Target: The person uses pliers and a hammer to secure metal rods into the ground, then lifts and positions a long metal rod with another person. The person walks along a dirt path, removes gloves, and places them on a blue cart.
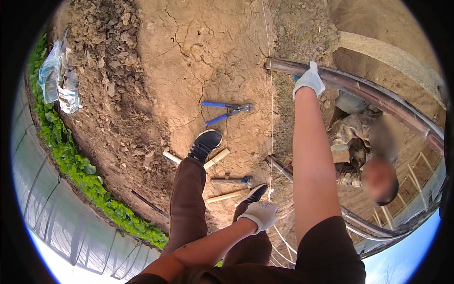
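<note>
In a white glove with blue on its palm side, my right hand (309,83) reaches far out and is closed round a long brown pole (352,87). My left hand (261,216), also gloved in white, is closed low in front of my body. A thin white string (271,118) runs from the far edge down to it and seems to pass into its fingers, which are mostly hidden. Blue-handled cutters (227,111) lie open on the cracked soil beyond my shoe. Near my feet lie a hammer-like tool (231,180) and light wooden stakes (229,195).
At the right, beside the pole, crouches a co-worker in camouflage clothing (350,130). Another pole (281,166) and a pale curved strip (392,61) lie there. Left are loose clods (109,61), crumpled plastic (59,78), green plants (66,146) and a plastic-film wall (61,208).
</note>
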Demonstrator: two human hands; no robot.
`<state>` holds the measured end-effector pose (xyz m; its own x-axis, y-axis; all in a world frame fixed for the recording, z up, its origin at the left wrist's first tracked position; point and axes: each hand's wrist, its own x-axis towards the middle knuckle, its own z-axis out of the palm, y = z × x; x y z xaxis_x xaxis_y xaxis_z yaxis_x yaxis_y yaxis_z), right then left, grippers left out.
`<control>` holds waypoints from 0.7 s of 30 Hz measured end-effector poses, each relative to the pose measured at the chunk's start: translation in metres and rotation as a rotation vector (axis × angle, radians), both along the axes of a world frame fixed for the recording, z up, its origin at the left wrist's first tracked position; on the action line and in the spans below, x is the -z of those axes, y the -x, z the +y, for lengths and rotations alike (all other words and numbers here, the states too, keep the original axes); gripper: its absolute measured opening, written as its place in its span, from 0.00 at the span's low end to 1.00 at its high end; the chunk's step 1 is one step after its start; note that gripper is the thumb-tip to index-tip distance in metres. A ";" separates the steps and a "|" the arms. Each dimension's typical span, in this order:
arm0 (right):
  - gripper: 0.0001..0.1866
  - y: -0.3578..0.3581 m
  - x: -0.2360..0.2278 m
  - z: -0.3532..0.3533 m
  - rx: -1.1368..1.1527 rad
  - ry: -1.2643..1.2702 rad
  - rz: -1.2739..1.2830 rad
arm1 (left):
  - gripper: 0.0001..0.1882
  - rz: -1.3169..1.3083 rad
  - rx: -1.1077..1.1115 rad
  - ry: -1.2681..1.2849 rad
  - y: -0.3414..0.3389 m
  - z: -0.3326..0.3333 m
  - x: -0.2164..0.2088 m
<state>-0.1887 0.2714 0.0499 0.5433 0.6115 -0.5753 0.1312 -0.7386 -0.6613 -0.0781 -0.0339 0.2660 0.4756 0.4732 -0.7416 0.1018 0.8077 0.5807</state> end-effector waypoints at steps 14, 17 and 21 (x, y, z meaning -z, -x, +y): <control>0.35 -0.144 0.122 0.075 -1.624 0.185 -0.985 | 0.11 -0.025 0.037 -0.009 -0.034 -0.012 0.011; 0.36 -0.146 0.158 0.131 -1.712 0.280 -0.916 | 0.10 -0.031 0.021 -0.072 -0.058 -0.041 0.016; 0.36 -0.114 0.154 0.096 -1.874 0.467 -0.891 | 0.09 -0.044 0.067 0.010 -0.047 -0.040 0.013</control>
<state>-0.0744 0.3674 -0.1039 -0.2441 0.5412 -0.8047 0.8198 0.5584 0.1269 -0.0307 -0.0738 0.2531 0.5381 0.4318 -0.7239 0.1301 0.8060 0.5774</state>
